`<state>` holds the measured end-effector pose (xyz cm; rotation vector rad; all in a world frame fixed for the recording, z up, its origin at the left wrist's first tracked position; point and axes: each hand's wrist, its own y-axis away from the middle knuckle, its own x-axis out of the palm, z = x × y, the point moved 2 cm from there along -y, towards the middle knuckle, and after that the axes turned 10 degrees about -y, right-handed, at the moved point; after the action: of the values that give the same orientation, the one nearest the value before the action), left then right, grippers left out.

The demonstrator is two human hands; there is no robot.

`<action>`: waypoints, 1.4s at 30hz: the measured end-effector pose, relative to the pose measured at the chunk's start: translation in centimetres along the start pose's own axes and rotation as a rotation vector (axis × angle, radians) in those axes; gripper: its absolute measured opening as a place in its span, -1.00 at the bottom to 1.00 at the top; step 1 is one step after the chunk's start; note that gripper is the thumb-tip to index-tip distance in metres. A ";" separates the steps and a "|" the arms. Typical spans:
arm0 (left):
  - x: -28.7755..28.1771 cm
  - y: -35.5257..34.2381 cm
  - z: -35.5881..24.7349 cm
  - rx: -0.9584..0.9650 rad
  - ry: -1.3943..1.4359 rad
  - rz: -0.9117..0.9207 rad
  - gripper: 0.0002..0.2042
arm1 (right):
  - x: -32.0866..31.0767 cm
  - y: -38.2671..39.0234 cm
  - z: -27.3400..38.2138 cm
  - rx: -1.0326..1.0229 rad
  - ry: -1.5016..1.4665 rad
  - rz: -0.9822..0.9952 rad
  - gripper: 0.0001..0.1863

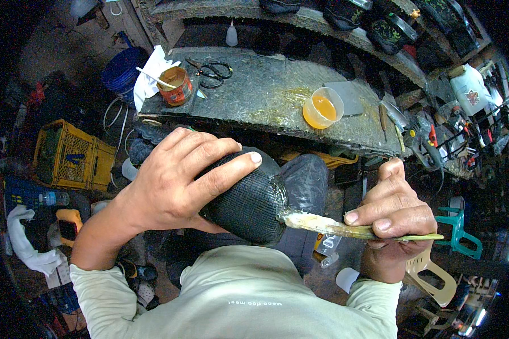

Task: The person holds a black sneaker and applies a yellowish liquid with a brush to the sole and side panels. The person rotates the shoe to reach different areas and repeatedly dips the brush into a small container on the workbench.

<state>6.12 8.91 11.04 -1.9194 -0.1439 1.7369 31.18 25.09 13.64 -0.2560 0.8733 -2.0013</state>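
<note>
The left hand [189, 169] grasps a black woven piece [246, 203], rounded and perhaps shoe-like, from its left and far sides, fingers reaching over the top. That spread grip probably serves to steady the piece while leaving its right side uncovered, where the brush meets it. The right hand [393, 212] pinches a slim brush [333, 225] well back along its handle, likely to keep the fingers clear of the pale, sticky-looking bristle end. The handle's yellow-green tip pokes out beyond the fingers to the right.

The woven piece lies between the two hands, above the person's lap: touching the left hand, apart from the right, and linked to the latter only through the brush, whose bristles touch its right edge. A glossy streak runs along that side of the weave.

On the far side stands a bench [254, 85]. A clear tub of amber liquid [336, 104] sits near its front edge, right of centre, presumably so that the right hand can reach it easily; a grey slab [348, 97] lies just beside it. At the bench's left end, a red can [182, 93] has a white stick [152, 76] leaning out of it, and black-handled scissors [212, 73] rest just beyond, to its right.
</note>
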 end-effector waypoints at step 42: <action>-0.7 -0.5 -0.1 -0.075 0.301 0.230 0.08 | -0.7 -2.3 0.7 -0.190 0.228 0.254 -0.82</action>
<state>6.26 9.02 11.91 -2.3024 0.1295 1.5744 30.44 26.11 15.81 -0.0193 1.1819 -1.7345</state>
